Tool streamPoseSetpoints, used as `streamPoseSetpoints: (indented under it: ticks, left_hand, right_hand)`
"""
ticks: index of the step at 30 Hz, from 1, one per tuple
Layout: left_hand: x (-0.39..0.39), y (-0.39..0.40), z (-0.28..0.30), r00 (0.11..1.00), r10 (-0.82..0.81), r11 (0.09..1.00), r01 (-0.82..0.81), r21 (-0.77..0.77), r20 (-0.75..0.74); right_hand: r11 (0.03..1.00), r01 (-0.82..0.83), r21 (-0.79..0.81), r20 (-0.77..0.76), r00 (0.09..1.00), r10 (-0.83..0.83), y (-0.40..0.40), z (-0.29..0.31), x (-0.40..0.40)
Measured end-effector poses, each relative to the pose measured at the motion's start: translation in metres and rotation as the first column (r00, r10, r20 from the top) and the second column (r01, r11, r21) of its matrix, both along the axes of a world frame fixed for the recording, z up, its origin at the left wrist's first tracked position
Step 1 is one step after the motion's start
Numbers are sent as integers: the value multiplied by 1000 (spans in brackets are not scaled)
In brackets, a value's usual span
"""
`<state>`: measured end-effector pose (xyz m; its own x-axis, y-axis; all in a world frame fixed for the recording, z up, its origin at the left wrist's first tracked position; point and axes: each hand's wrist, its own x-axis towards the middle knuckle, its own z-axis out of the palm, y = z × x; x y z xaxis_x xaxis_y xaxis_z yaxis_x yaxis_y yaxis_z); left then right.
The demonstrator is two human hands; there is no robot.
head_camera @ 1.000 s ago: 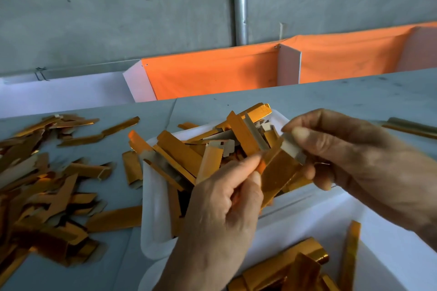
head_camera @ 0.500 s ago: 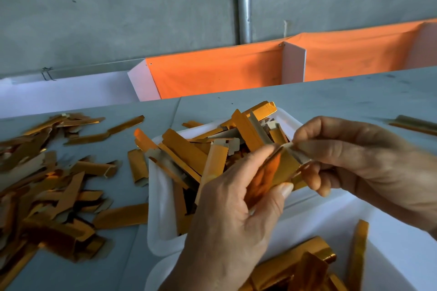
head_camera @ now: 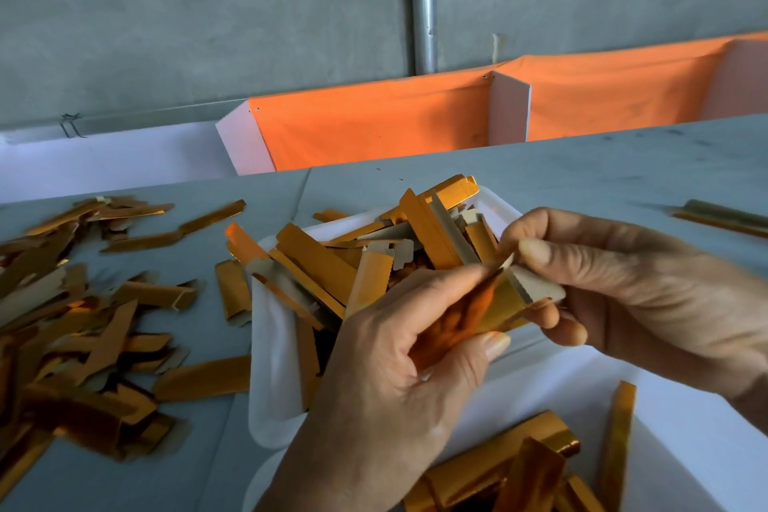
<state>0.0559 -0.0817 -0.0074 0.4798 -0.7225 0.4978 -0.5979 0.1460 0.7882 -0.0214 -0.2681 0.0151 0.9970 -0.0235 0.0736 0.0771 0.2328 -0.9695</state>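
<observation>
Both hands had drawn closer on the gold strip (head_camera: pixel 507 299), held above the near rim of the white tray (head_camera: pixel 266 345). The left hand (head_camera: pixel 395 387) pinched its lower end, the right hand (head_camera: pixel 631 283) its grey flap; its length ran slantwise between them.

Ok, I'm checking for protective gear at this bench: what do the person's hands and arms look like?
Both are bare. The left hand and the right hand carry no gloves, rings or tape; the nails that show are short and unpainted. No sleeve, watch or bracelet shows up to the picture's edge, where the wrists are cut off.
</observation>
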Motion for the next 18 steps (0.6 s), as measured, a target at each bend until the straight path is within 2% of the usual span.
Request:
streamPoseSetpoints:
  ticks: [5,11,13,15,16,18]
  left_hand:
    - [1,1,-1,999,-33,999,33,5,-23]
    - [2,0,-2,999,-39,999,39,10,-9]
    - [1,0,-3,1000,-30,999,31,15,-4]
    - [1,-1,-3,1000,-20,1000,20,21,0]
    - [1,-1,-3,1000,-18,1000,18,22,-5]
    - [1,-2,-3,1000,-13,1000,13,17,-17]
  right_hand:
    - [999,-33,22,-13,999,33,0,0,1]
    - [991,-59,-119,28,998,63,-2,5,-1]
    - [964,13,-267,62,998,4,2,9,-3]
    - [874,170,-455,144,983,-116,7,9,-2]
    - [832,231,-505,187,970,-156,10,8,-1]
    - [828,275,-488,220,957,-188,14,6,1]
